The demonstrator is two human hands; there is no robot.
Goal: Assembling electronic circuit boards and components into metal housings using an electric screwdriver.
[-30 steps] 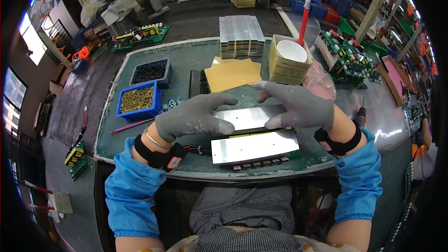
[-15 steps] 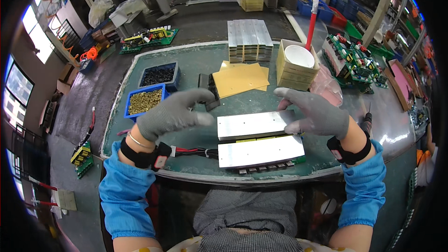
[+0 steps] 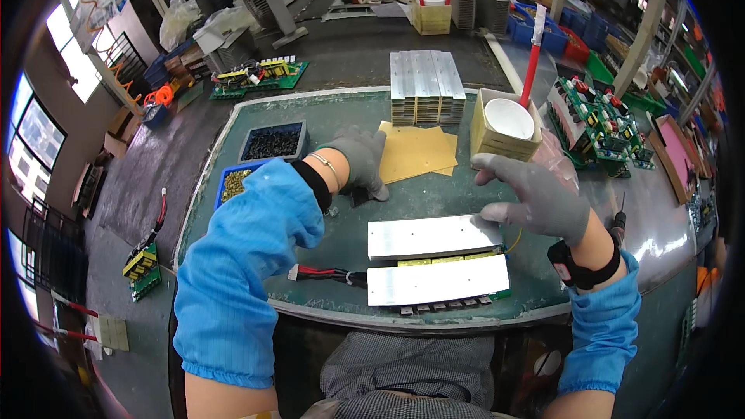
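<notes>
Two flat silver metal plates, a far one [image 3: 431, 237] and a near one [image 3: 438, 279], lie side by side over a circuit board on the mat. Yellow parts show in the gap between them, and red and black wires [image 3: 322, 272] run out to the left. My left hand [image 3: 358, 159], in a grey glove, is closed over a small black block [image 3: 359, 197] beside tan sheets [image 3: 415, 153]; the hand covers most of the block. My right hand [image 3: 535, 195], gloved too, is open, thumb and fingers apart, by the right end of the far plate, holding nothing.
Behind the left forearm are bins of black parts [image 3: 273, 143] and brass-coloured parts [image 3: 233, 184]. A stack of metal plates [image 3: 427, 87] and a box with a white cup [image 3: 508, 120] stand at the back. More circuit boards [image 3: 597, 124] are at right; a screwdriver [image 3: 619, 221] lies near my right wrist.
My left hand has moved forward and right from beside the brass parts bin onto the black block. The right hand stays near the plates. The whole view has shifted slightly.
</notes>
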